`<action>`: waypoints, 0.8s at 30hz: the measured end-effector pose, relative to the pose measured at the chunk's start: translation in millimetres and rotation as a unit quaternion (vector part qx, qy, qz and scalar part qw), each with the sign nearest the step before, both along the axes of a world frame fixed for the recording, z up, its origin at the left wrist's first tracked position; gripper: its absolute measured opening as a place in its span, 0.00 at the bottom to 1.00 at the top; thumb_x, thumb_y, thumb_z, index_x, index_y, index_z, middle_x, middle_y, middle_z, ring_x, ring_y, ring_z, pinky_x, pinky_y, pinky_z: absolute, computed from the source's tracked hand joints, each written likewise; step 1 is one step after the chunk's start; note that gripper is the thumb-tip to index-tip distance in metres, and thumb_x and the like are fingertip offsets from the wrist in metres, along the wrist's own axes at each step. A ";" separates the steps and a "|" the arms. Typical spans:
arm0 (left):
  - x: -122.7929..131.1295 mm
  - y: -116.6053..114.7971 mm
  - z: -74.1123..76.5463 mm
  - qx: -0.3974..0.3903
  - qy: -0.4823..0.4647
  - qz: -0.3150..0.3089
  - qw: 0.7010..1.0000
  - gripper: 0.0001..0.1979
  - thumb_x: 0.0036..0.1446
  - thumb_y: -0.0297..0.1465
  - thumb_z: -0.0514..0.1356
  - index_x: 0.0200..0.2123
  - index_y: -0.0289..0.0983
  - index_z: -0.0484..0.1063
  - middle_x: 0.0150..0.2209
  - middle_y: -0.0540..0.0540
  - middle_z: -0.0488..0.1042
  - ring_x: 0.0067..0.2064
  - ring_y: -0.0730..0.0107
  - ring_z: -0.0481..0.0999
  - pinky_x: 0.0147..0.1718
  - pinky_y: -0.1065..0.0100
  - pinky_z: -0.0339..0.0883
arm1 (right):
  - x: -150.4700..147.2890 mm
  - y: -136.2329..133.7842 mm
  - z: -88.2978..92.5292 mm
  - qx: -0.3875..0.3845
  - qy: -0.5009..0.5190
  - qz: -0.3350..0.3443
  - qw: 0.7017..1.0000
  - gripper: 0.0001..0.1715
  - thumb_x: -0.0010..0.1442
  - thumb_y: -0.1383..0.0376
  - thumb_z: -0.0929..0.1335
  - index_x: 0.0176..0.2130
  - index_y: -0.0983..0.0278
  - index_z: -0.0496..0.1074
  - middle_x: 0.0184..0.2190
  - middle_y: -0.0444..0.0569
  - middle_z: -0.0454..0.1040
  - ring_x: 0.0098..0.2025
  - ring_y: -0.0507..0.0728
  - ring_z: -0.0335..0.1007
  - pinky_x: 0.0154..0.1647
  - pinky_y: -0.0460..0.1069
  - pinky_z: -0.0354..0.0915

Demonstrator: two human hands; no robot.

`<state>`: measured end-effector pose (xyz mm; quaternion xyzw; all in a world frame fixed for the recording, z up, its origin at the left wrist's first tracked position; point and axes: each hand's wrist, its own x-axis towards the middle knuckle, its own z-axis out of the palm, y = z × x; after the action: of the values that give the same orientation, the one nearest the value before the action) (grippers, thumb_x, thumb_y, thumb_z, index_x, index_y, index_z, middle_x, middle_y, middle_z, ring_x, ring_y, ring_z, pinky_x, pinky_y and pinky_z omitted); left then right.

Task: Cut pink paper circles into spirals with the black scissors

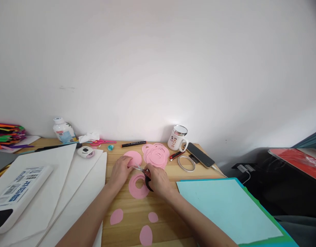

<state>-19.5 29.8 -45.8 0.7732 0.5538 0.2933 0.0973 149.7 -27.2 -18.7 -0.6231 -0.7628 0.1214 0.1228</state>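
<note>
The right hand (156,178) is closed around the black handles of the scissors (140,168). The shiny blades point left, toward the left hand (121,170). The left hand's fingers curl down on the edge of a pink paper circle (134,158) in the middle of the frame. I cannot tell if they pinch the paper or only press on it. Just below the blades lies a pink paper ring (134,190) with a round hole in it, flat on the tabletop (132,209).

This looks like the cutting step, with the blade tips right at the pink paper. I think the next snip calls for the left hand to keep the paper still and turn it slowly, so the blades can follow the curve.

Three small pink ovals (116,216) lie lower down, near the bottom middle. A pile of pink rings (155,156) sits just right of the circle.

There are two containers near the wall. The white mug (176,140), to the right of the middle, has a silver lid on, so what is inside stays hidden. The white bottle (63,131), at the left, has its cap on, and I cannot see what is in it either.

A big light blue sheet (227,206) fills the lower right.
</note>
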 end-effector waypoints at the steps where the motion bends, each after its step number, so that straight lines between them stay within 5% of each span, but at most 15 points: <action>1: 0.0 -0.2 0.8 -0.001 -0.001 -0.001 1.000 0.11 0.49 0.28 0.60 0.39 0.35 0.73 0.42 0.40 0.76 0.45 0.55 0.73 0.43 0.59 0.67 | -0.2 -0.5 0.3 0.003 0.003 0.005 1.000 0.17 0.52 0.76 0.64 0.41 0.62 0.68 0.36 0.49 0.78 0.36 0.58 0.72 0.27 0.47 0.50; 6: 0.9 -2.5 6.7 0.010 -0.002 -0.015 1.000 0.06 0.53 0.30 0.57 0.33 0.36 0.73 0.37 0.42 0.77 0.41 0.57 0.73 0.40 0.61 0.67 | -1.3 -3.1 -2.8 0.009 0.000 0.020 1.000 0.18 0.49 0.77 0.65 0.40 0.62 0.69 0.33 0.48 0.79 0.33 0.58 0.73 0.25 0.47 0.49; 10: 3.1 -5.7 10.5 0.020 -0.012 -0.017 1.000 0.13 0.58 0.28 0.50 0.26 0.37 0.71 0.29 0.44 0.75 0.34 0.61 0.73 0.35 0.63 0.66 | -0.2 -5.9 -5.8 0.022 -0.006 0.029 0.999 0.19 0.47 0.77 0.66 0.40 0.62 0.70 0.33 0.50 0.79 0.33 0.58 0.73 0.25 0.47 0.50; 15: 3.8 -4.2 8.2 0.022 -0.038 0.008 0.999 0.11 0.56 0.27 0.51 0.27 0.36 0.72 0.32 0.43 0.75 0.35 0.61 0.73 0.35 0.64 0.65 | 11.3 -0.6 2.1 0.060 -0.005 0.012 0.998 0.17 0.49 0.77 0.66 0.39 0.62 0.70 0.32 0.48 0.79 0.32 0.57 0.73 0.25 0.46 0.50; 19: 2.9 1.2 3.7 0.010 -0.062 0.023 0.998 0.08 0.52 0.25 0.54 0.26 0.35 0.72 0.29 0.44 0.75 0.31 0.64 0.73 0.32 0.66 0.65 | 35.5 19.5 30.9 0.104 -0.006 -0.035 0.994 0.16 0.51 0.75 0.64 0.39 0.62 0.70 0.30 0.48 0.78 0.31 0.57 0.72 0.25 0.46 0.50; 24: 2.0 3.9 1.3 -0.006 -0.083 0.030 0.996 0.07 0.49 0.25 0.55 0.23 0.35 0.72 0.25 0.46 0.75 0.27 0.66 0.72 0.29 0.67 0.64 | 66.5 45.7 92.1 0.239 0.004 -0.113 0.964 0.12 0.52 0.72 0.65 0.38 0.61 0.71 0.24 0.47 0.76 0.26 0.57 0.69 0.25 0.46 0.51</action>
<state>-17.6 33.7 -44.5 0.7290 0.5683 0.3555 0.1389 216.2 18.4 73.4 -0.6573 -0.6937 -0.0770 0.2841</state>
